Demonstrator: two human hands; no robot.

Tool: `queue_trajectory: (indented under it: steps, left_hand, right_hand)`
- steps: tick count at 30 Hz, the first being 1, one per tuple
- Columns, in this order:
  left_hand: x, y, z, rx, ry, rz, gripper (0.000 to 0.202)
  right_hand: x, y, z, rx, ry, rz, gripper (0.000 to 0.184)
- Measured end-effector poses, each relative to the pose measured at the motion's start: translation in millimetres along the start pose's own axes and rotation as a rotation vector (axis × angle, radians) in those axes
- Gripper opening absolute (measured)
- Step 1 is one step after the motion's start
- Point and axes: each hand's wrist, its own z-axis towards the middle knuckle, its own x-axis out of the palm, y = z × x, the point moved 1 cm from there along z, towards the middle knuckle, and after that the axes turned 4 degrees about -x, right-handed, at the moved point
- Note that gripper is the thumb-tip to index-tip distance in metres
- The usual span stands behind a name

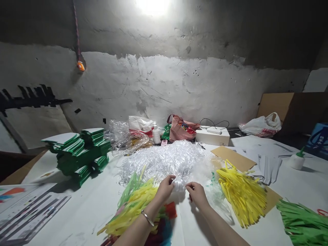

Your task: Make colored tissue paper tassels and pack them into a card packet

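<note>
My left hand [166, 190] and my right hand [196, 193] meet near the middle of the table, both pinching a small bunch of clear white plastic strips [178, 183]. That bunch hangs from the near edge of a big tangled heap of the same white strips [164, 159]. A bracelet sits on my left wrist. Under my left forearm lies a pile of yellow-green strips [133, 205], with red and blue ones beneath it.
Stacks of green folded pieces [82, 150] stand at the left. A yellow strip pile [243, 194] on brown card lies right, green strips [302, 222] at far right. Glue bottles [298, 159], bags [183, 131] and a white box [212, 136] line the back.
</note>
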Motion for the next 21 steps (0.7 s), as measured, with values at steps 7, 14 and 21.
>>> queue_trajectory:
  steps: [7,14,21]
  left_hand:
    - [-5.6,7,0,-0.063,-0.019,-0.061,0.031]
    - [-11.4,11,-5,-0.035,-0.027,-0.055,0.029]
    - [-6.7,10,-5,0.015,-0.03,0.124,0.031]
  right_hand:
    - [12,6,8,0.062,0.024,0.026,0.026]
    - [9,5,9,0.033,0.003,0.057,0.024]
    - [16,11,18,-0.004,0.014,0.064,0.024]
